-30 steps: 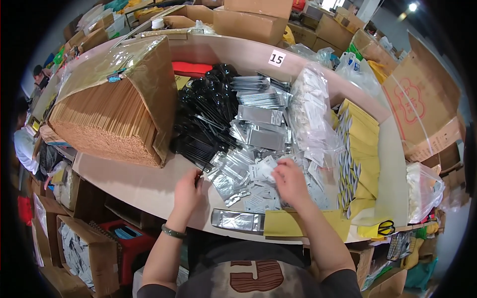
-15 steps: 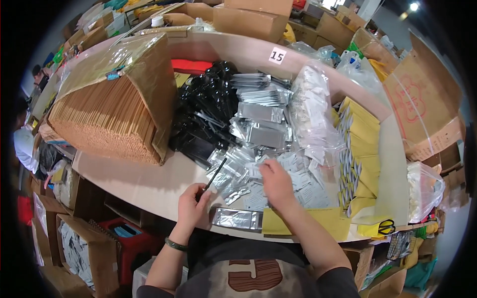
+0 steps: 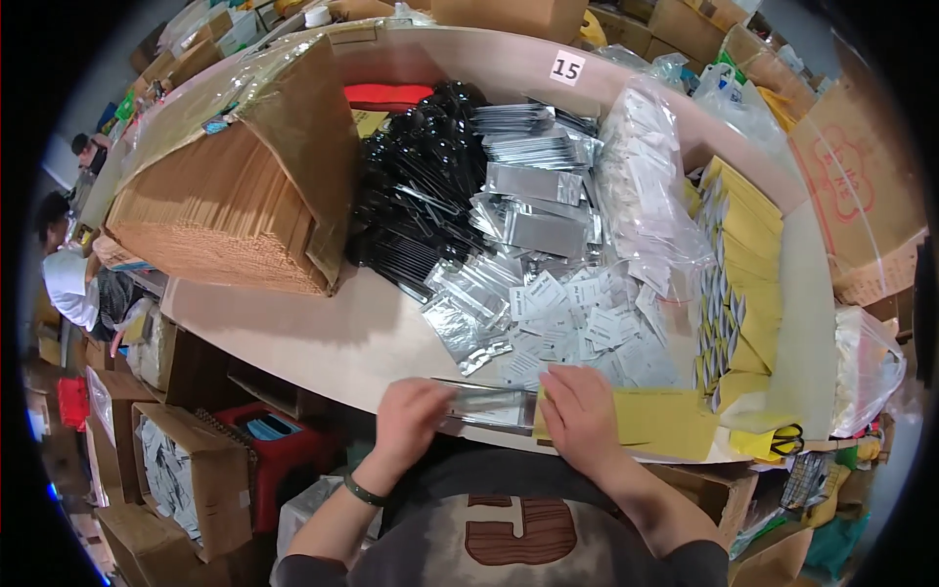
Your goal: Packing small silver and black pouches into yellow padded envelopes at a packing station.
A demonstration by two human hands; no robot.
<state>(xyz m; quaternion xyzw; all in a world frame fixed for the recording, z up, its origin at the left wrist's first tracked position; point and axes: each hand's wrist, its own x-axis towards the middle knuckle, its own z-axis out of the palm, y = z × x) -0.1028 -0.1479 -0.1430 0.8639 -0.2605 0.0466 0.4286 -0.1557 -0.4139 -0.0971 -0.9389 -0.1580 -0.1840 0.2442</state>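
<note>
A clear flat pouch (image 3: 486,403) is pinched at the table's near edge (image 3: 323,342), left hand (image 3: 409,423) closed on its left end, right hand (image 3: 579,416) pressing its right end; filling or sealing seems underway; silver sachets (image 3: 469,313) and white cards (image 3: 587,323) lie just beyond; a steady grip is called for next.

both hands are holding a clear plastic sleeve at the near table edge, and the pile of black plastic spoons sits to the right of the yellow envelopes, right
Not quite. In the head view both hands, left hand and right hand, do hold the clear plastic sleeve at the near edge of the table, but the pile of black plastic spoons sits to the left of the yellow envelopes, not the right.
</note>
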